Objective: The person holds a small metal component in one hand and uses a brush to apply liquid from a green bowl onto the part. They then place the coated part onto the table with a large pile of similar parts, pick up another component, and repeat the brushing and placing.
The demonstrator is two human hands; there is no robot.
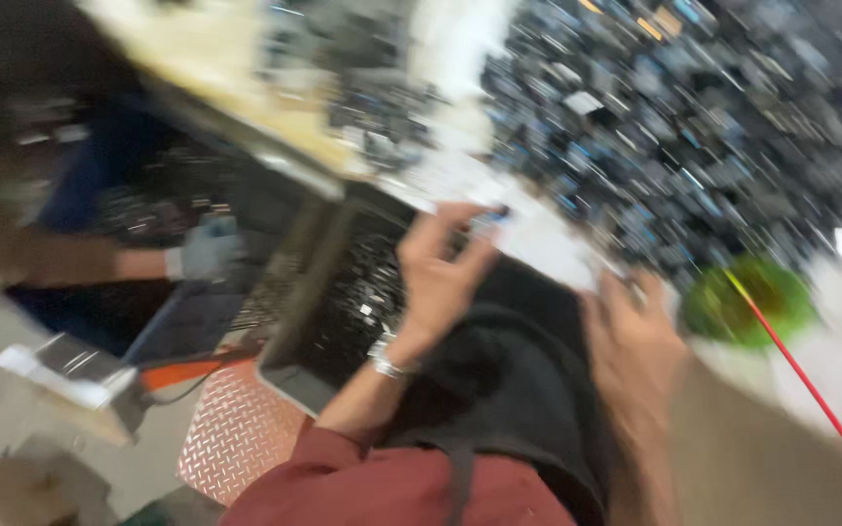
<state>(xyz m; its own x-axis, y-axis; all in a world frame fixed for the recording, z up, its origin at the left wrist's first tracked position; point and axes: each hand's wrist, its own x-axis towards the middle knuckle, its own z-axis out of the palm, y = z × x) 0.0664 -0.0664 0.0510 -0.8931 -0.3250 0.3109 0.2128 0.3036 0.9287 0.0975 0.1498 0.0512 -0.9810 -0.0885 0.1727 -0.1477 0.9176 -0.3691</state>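
Blur smears this whole head view, so we read it with care. Our left hand (440, 268) is raised over a dark wire crate (343, 312), fingers curled and pinching the near edge of a pale, flat sheet-like piece (538, 239); something small and bluish shows at the fingertips, but we cannot tell what it is. Our right hand (635, 346) sits at the sheet's other edge, fingers bent over it; whether it truly grips or only rests there we cannot tell. A silver watch band (387, 362) circles the left wrist, and a dark red sleeve (343, 477) covers the forearm. A black fabric bundle (518, 390) lies between our arms.

As a judgement, the main risk is the sheet slipping: held only at its edges by fingertips, it could tilt and shed whatever lies on it into the crate or onto the orange tread-plate floor (236, 429). A sharp head or arm movement would make that likelier.

The sheet looks whitish, thin and rectangular, lying at the front edge of the bench (246, 78), beside a great heap of small dark and blue parts (694, 127). A green round thing with a red rod (747, 302) sits to the right. Another person's gloved hand (209, 248) reaches in at left, well apart from ours.
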